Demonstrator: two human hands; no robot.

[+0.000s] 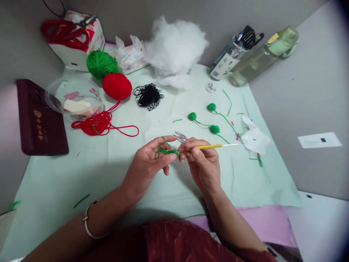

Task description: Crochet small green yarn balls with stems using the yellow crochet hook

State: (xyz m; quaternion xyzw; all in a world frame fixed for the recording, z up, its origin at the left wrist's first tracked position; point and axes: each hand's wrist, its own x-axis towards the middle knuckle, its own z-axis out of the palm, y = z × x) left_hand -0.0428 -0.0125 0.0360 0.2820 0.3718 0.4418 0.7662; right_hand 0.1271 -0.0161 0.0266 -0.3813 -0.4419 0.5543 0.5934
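My left hand (148, 160) pinches a short piece of green yarn (163, 150), with one strand running up over the index finger. Between thumb and fingers, my right hand (203, 160) grips a crochet hook (208, 146) by its yellow handle. The hook's thin metal tip reaches left into the green yarn. Just behind the right fingers lie small scissors (180, 136), partly hidden. Farther right on the cloth rest small green crocheted balls with yarn tails, among them one ball (192, 116) and another ball (215, 129).
Red yarn (117, 86), green yarn (102, 64) and black cord (148, 96) lie at the back left, near a clear tub (73, 95) and a dark red case (40, 116). White stuffing (177, 47), a pen holder (229, 58) and a bottle (261, 60) stand behind. Crumpled paper (255, 136) lies right.
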